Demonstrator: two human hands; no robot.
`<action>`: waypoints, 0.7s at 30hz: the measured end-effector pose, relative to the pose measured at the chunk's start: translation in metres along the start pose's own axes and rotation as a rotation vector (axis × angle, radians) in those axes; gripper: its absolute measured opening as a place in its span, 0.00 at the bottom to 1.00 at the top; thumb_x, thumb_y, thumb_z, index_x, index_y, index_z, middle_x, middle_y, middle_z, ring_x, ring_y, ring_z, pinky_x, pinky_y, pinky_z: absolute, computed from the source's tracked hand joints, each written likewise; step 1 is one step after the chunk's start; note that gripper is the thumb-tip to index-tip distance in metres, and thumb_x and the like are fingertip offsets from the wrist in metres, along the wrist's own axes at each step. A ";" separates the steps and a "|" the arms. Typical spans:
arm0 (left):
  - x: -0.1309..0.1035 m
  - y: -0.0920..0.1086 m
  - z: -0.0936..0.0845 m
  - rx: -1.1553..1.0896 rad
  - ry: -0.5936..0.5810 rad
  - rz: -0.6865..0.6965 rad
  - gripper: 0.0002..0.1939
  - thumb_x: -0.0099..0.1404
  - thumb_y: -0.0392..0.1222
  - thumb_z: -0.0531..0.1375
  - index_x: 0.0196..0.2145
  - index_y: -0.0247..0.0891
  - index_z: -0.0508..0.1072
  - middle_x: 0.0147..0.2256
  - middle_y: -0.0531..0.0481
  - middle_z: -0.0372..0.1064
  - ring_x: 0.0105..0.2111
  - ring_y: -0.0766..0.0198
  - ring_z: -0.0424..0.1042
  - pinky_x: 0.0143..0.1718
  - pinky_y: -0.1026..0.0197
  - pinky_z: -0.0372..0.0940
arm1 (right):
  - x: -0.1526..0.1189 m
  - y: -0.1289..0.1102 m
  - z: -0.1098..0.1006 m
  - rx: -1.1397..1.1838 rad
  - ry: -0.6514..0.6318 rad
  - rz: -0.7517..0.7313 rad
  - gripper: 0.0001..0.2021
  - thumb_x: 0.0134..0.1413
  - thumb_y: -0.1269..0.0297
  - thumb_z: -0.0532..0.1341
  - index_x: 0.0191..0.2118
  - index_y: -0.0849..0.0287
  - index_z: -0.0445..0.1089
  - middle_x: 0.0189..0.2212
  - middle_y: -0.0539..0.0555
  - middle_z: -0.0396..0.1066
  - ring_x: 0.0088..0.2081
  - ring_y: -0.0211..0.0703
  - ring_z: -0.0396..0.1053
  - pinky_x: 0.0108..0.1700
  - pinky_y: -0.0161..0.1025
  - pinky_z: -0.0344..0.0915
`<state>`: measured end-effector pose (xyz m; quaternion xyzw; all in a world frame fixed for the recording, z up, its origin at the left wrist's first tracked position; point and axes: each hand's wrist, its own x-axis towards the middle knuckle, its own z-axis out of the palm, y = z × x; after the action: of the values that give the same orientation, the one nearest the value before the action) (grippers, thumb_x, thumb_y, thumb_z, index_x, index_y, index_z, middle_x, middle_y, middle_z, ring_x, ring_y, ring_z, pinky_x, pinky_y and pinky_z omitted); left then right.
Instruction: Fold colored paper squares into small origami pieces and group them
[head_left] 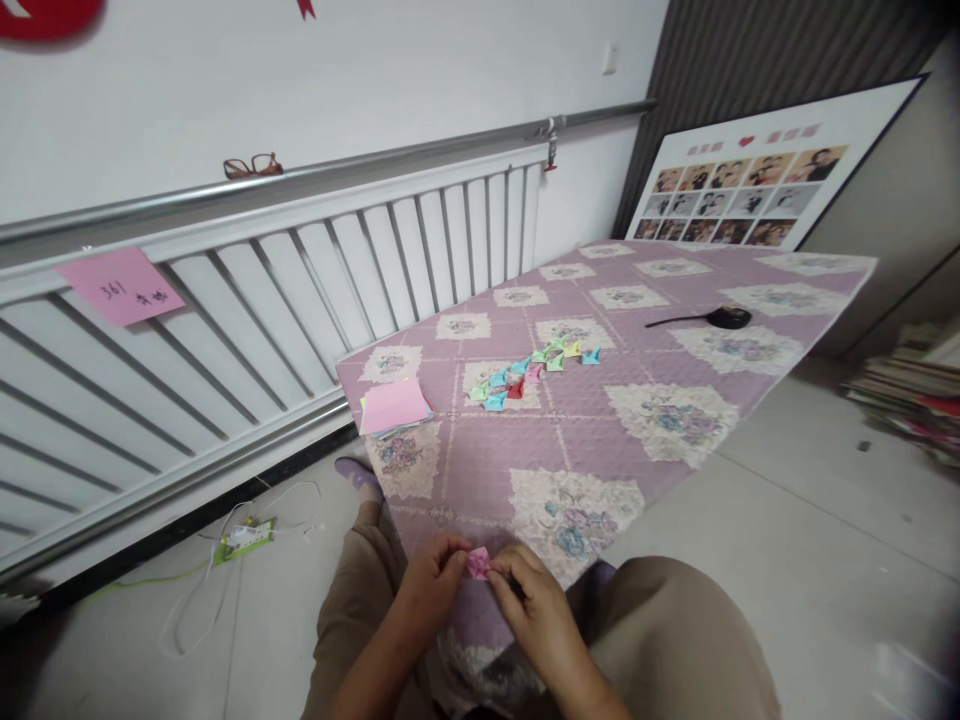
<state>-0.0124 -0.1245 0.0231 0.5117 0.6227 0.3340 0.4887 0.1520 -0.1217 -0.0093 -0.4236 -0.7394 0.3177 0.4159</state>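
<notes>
From my end I see a worktop [585, 405] under a purple cloth [487, 460] with pale floral patches. Left edge: paper stack [395, 407], pink on top, other colours peeking out. Mid-worktop: small folded paper pieces [533, 372] in green, blue, yellow, pink, red, bunched in a slanting band. Farther right: black ladle-like utensil [727, 318], handle toward the pieces, well apart.

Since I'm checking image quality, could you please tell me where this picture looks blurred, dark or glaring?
All in the head view: the right-edge paper stack looks smeared; the top-right corner is dark; pale glare marks the floor at lower right; the held pink paper is small but fairly clear.
</notes>
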 end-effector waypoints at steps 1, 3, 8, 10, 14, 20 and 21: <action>0.000 0.000 0.000 -0.001 -0.002 0.004 0.13 0.59 0.48 0.55 0.35 0.37 0.72 0.26 0.54 0.65 0.25 0.66 0.61 0.29 0.64 0.57 | 0.000 0.000 0.000 -0.003 0.003 0.001 0.08 0.62 0.65 0.53 0.32 0.55 0.65 0.30 0.50 0.66 0.34 0.40 0.66 0.36 0.37 0.62; 0.000 -0.001 0.001 -0.014 0.002 0.029 0.12 0.59 0.48 0.57 0.33 0.37 0.71 0.26 0.54 0.66 0.26 0.66 0.63 0.30 0.64 0.58 | 0.000 -0.001 -0.001 -0.005 0.009 0.003 0.09 0.62 0.64 0.53 0.32 0.55 0.65 0.30 0.50 0.66 0.34 0.40 0.66 0.36 0.37 0.62; 0.000 -0.005 0.003 0.060 0.031 0.120 0.07 0.59 0.43 0.58 0.31 0.37 0.71 0.28 0.53 0.69 0.28 0.65 0.65 0.32 0.64 0.59 | 0.001 -0.003 -0.003 -0.015 0.006 0.022 0.10 0.63 0.64 0.52 0.31 0.56 0.66 0.29 0.51 0.67 0.34 0.41 0.67 0.36 0.37 0.63; -0.001 -0.006 0.003 0.151 0.021 0.183 0.05 0.59 0.40 0.57 0.30 0.38 0.72 0.28 0.52 0.70 0.30 0.64 0.66 0.34 0.63 0.59 | 0.002 -0.004 -0.003 -0.020 -0.007 0.032 0.11 0.63 0.64 0.51 0.31 0.55 0.67 0.30 0.52 0.67 0.34 0.41 0.67 0.37 0.38 0.63; -0.002 -0.009 0.004 0.279 0.004 0.319 0.06 0.61 0.36 0.56 0.30 0.39 0.72 0.31 0.51 0.71 0.34 0.62 0.68 0.38 0.62 0.60 | 0.002 -0.001 -0.002 -0.035 -0.020 0.001 0.08 0.61 0.64 0.53 0.33 0.54 0.69 0.32 0.53 0.69 0.36 0.43 0.68 0.39 0.39 0.64; -0.002 -0.012 0.002 0.436 -0.041 0.383 0.07 0.62 0.35 0.55 0.32 0.40 0.73 0.33 0.50 0.71 0.36 0.61 0.69 0.40 0.60 0.60 | 0.001 0.003 0.002 -0.051 -0.038 0.000 0.08 0.60 0.66 0.55 0.32 0.55 0.70 0.32 0.53 0.68 0.37 0.43 0.68 0.39 0.39 0.65; -0.002 -0.012 0.001 0.455 -0.047 0.398 0.08 0.62 0.35 0.55 0.32 0.40 0.74 0.33 0.50 0.72 0.36 0.61 0.69 0.41 0.60 0.61 | 0.002 0.003 0.002 -0.042 -0.034 0.001 0.09 0.60 0.65 0.55 0.31 0.55 0.70 0.32 0.53 0.68 0.36 0.43 0.68 0.38 0.39 0.65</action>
<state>-0.0150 -0.1293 0.0126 0.7278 0.5575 0.2631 0.3005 0.1506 -0.1193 -0.0121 -0.4271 -0.7526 0.3093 0.3943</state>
